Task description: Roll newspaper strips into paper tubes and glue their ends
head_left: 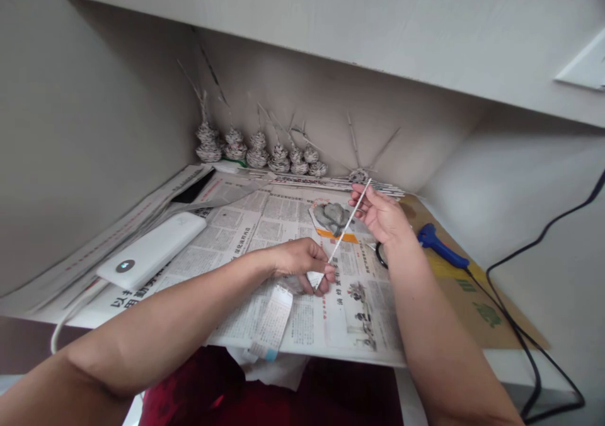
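Observation:
A thin white stick of rolled paper (pixel 347 225) slants up to the right between my hands. My left hand (pixel 302 262) is closed, pinching its lower end, where the paper (pixel 315 278) flares out wide and unrolled. Up at the narrow end, the thumb and curled fingers of my right hand (pixel 380 215) hold the stick lightly. Below my left hand a printed paper strip (pixel 276 312) with a blue tip hangs toward the table edge. Just behind the stick lies a grey lumpy thing (pixel 331 217) on a hexagonal card with an orange edge.
Newspaper (pixel 227 249) covers the table. Several woven paper gourds (pixel 258 152) line the back wall behind loose paper sticks (pixel 302 181). A white power bank (pixel 154 249) lies left. At right are a blue-handled glue gun (pixel 442 246), cardboard (pixel 472 306) and a black cable (pixel 520 338).

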### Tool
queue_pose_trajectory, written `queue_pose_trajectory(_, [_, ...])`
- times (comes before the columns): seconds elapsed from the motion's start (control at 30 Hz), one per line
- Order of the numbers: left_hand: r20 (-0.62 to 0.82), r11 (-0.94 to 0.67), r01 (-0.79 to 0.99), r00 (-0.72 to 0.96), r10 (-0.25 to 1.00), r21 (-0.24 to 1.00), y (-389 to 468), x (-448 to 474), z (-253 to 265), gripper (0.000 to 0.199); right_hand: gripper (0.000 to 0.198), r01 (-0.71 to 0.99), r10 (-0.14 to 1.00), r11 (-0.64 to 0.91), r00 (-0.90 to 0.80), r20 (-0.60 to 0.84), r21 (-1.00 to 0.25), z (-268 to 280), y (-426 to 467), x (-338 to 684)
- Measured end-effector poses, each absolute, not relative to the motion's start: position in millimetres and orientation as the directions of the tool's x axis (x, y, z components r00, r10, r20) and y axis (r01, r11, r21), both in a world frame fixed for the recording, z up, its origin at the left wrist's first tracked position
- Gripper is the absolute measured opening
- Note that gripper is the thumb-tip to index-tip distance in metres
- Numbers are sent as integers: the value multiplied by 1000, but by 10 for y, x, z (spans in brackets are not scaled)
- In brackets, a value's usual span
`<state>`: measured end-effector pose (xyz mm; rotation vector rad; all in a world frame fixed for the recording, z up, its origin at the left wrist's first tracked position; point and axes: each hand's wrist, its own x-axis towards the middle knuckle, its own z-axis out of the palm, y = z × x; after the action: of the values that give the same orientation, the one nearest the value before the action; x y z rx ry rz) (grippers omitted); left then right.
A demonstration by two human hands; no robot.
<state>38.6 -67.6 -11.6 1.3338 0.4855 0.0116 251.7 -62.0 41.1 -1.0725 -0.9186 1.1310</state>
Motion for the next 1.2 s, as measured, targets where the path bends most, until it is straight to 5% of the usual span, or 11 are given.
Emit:
queue_pose_trajectory(0.43, [-194, 219, 91, 838, 509, 971, -563, 379, -74, 40, 31, 0, 950, -163, -270, -157, -987, 229, -678, 2339])
queue_pose_trajectory(0.63, [-185, 220, 74, 819, 543, 973, -566, 398, -131, 40, 24, -89, 996, -94, -19, -93, -992, 151, -635, 2183])
queue_pose_trajectory(0.8, [-159, 201, 52, 807, 569, 978, -564, 400, -129, 38, 29, -19, 973, -160, -170, -155, -987, 165, -654, 2176])
queue_pose_trajectory(0.97, [-163, 203, 58, 821, 548, 977, -576, 402, -121, 37, 28, -59, 989, -151, 0, -151, -987, 156, -651, 2135])
queue_pose_trajectory(1.1, [-164, 198, 57, 798, 580, 979, -576, 410, -130, 37, 30, -41, 978, -151, -150, -144, -988, 167, -657, 2144])
queue_pose_trajectory(1.2, [-169, 209, 59, 808, 564, 976, -577, 418, -139, 37, 25, -62, 981, -171, -106, -163, -983, 161, -652, 2162])
